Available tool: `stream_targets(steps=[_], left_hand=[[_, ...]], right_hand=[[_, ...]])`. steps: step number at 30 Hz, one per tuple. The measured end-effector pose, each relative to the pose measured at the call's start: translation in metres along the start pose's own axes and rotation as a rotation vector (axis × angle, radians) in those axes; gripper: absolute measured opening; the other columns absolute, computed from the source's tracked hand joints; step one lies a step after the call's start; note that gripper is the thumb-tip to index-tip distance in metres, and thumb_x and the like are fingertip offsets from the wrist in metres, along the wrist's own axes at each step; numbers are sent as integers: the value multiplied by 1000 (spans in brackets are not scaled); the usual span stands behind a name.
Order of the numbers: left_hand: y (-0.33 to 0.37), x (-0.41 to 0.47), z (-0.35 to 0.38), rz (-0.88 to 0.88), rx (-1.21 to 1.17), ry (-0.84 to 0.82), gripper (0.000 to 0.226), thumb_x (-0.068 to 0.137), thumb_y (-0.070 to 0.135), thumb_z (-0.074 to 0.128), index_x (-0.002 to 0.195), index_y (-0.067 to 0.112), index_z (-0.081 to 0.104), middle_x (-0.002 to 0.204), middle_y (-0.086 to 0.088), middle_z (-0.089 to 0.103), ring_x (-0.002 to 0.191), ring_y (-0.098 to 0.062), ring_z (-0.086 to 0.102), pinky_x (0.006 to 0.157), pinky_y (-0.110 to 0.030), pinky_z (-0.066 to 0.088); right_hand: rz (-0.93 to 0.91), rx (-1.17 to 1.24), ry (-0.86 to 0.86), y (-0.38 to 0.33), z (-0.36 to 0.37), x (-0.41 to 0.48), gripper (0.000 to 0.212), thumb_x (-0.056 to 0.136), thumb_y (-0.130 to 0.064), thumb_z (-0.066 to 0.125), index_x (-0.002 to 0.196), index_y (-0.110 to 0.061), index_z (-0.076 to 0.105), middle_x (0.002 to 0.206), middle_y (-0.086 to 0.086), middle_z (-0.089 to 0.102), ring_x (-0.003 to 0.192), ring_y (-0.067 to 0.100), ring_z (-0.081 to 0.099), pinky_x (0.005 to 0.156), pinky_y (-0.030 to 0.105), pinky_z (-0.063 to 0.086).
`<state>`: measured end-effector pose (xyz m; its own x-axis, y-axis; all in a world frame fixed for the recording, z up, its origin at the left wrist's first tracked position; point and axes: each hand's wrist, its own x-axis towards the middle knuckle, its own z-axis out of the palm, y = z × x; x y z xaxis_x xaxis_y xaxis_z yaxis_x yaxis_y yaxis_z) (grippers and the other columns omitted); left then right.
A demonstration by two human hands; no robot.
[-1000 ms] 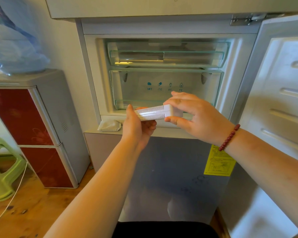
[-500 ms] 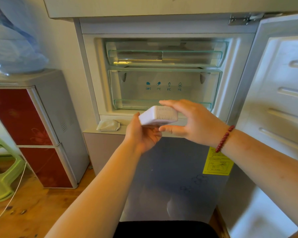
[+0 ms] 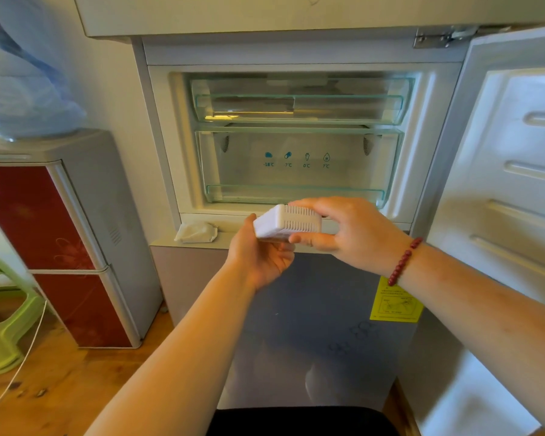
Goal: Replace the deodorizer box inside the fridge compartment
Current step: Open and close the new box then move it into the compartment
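Note:
A white slotted deodorizer box hangs in front of the open fridge compartment, just below its sill. My right hand grips the box from the right, fingers over its top and thumb under it. My left hand cups it from below and from the left. Inside the compartment are two clear drawers, the lower drawer marked with temperature icons. A white sachet lies on the ledge at the compartment's lower left corner.
The fridge door stands open on the right. The lower fridge door is closed, with a yellow sticker. A small red cabinet stands at the left with a plastic bag on top, and a green stool beside it.
The box has turned in my hands from edge-on to showing its slotted face, and both hands have dropped slightly below the compartment sill.

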<state>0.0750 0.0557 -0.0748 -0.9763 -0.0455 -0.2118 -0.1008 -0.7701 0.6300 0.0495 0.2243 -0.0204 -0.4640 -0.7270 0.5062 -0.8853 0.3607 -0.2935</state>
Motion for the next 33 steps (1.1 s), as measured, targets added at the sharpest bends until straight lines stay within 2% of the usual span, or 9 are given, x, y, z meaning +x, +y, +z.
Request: stream_targets(steps=[2, 5, 7, 11, 17, 22, 24, 27, 33], left_hand=[[3, 1, 1, 126, 7, 126, 51, 100, 45, 27, 98, 4, 57, 70, -11, 56, 46, -15, 42, 40, -20, 34], [7, -3, 7, 372, 135, 313, 35, 97, 33, 37, 80, 11, 58, 66, -8, 61, 49, -19, 51, 46, -26, 41], [7, -6, 14, 474, 259, 321, 31, 92, 22, 40, 70, 17, 60, 72, -4, 66, 62, -18, 58, 53, -27, 43], [2, -11, 23, 467, 330, 195, 25, 91, 14, 43, 76, 18, 62, 85, -3, 69, 82, -20, 63, 68, -30, 47], [-3, 0, 18, 381, 576, 231, 25, 93, 15, 31, 103, 20, 53, 112, -10, 68, 102, -29, 66, 92, -46, 50], [5, -7, 42, 100, 950, 373, 51, 100, 42, 24, 106, 3, 55, 86, -18, 70, 54, -25, 65, 43, -25, 52], [11, -6, 45, 107, 1134, 431, 64, 99, 54, 17, 99, 2, 55, 86, -19, 71, 50, -24, 63, 37, -22, 47], [14, -2, 40, 149, 1367, 485, 73, 96, 60, 12, 90, 5, 59, 77, -13, 70, 51, -22, 65, 47, -29, 51], [10, 3, 29, 356, 1433, 498, 59, 102, 37, 28, 141, -6, 34, 89, -16, 63, 78, -30, 64, 74, -45, 57]], right_hand=[[149, 207, -14, -3, 4, -2, 72, 73, -62, 51, 136, -27, 49, 115, -14, 58, 95, -2, 55, 76, 8, 47], [584, 712, -18, -6, 13, 0, 74, 79, -69, 35, 135, -23, 49, 118, 3, 59, 86, 15, 65, 64, 34, 60], [864, 994, -12, -2, 19, 5, 61, 90, -64, 32, 117, -16, 58, 95, 12, 62, 62, 21, 62, 50, 34, 55], [1074, 1089, 56, 16, 21, 10, 41, 99, -41, 32, 98, -11, 60, 57, 8, 58, 39, 17, 47, 40, 22, 42], [1145, 969, 159, 30, 19, 13, 41, 98, -50, 36, 102, -13, 54, 87, 13, 71, 66, 28, 70, 46, 31, 53], [1030, 738, 293, 27, 30, 20, 59, 97, -54, 28, 94, -3, 56, 100, 21, 68, 77, 30, 72, 67, 47, 60], [965, 620, 318, 25, 33, 21, 70, 96, -56, 22, 91, 4, 56, 94, 26, 67, 72, 28, 72, 64, 48, 61], [904, 491, 347, 21, 35, 19, 63, 98, -53, 16, 70, -5, 45, 73, 18, 55, 61, 22, 67, 59, 42, 60], [990, 383, 314, 26, 39, 26, 67, 97, -52, 5, 63, -10, 44, 54, 11, 50, 47, 22, 63, 33, 21, 41]])
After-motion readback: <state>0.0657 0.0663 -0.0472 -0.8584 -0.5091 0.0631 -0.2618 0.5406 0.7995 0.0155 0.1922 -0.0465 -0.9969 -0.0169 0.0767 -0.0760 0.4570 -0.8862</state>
